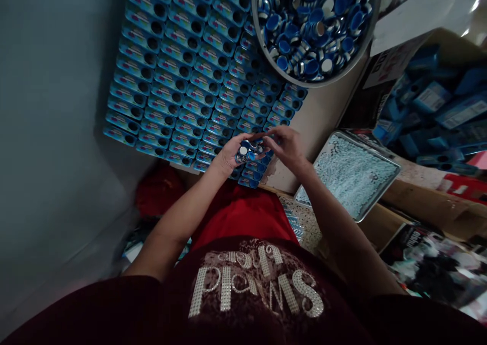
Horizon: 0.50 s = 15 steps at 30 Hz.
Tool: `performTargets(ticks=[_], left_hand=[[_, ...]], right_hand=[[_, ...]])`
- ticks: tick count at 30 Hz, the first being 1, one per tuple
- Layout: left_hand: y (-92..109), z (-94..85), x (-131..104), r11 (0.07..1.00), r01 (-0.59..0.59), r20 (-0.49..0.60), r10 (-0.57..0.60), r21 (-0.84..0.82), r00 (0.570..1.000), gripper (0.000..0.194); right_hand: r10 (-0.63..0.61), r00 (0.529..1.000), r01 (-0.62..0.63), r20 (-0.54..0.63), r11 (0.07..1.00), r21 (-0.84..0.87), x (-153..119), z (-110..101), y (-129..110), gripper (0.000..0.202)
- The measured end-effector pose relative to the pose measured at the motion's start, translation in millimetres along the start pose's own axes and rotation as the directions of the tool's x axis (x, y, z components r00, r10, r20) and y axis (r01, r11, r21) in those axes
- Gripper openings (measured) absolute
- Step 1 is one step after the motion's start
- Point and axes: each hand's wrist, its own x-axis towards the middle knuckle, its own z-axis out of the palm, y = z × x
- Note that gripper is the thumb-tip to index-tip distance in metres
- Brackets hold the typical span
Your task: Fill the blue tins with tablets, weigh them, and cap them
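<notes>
Caps [250, 156] are being held in the cupped, half-open left hand [229, 153]. Just right, the right hand [288, 144] is being held half-curled (whether a cap is being pinched, one cannot tell). Boxes [186, 134] are being overhung by both hands, mostly left and far, nearer the left; their long axes are being slanted far-left to near-right. Far right, more caps are being held by a bowl [312, 85].

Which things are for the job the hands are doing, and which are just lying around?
Looks like part of the job:
- blue caps in the left hand
- big bowl of caps
- rows of blue boxes

Probably just lying about:
- red bundle
- messy pile
- maybe the tray of pale bits; I can't tell
</notes>
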Motion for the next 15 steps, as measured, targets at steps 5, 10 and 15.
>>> performTargets(ticks=[5,10,15], left_hand=[[-12,2.7,11,0.998,0.065,-0.064,-0.064,0.021,0.996,0.038],[-21,7.5,11,0.994,0.103,-0.055,-0.101,0.046,0.993,0.043],[-24,14.8,15,0.998,0.054,-0.009,-0.054,0.037,0.999,0.046]], right_hand=[[0.070,0.996,-0.073,-0.050,0.995,-0.073,-18,25,2,0.012],[0.195,0.977,-0.197,-0.080,0.980,-0.019,-26,37,18,0.034],[0.257,0.960,-0.222,-0.108,0.938,0.266,-22,39,25,0.036]])
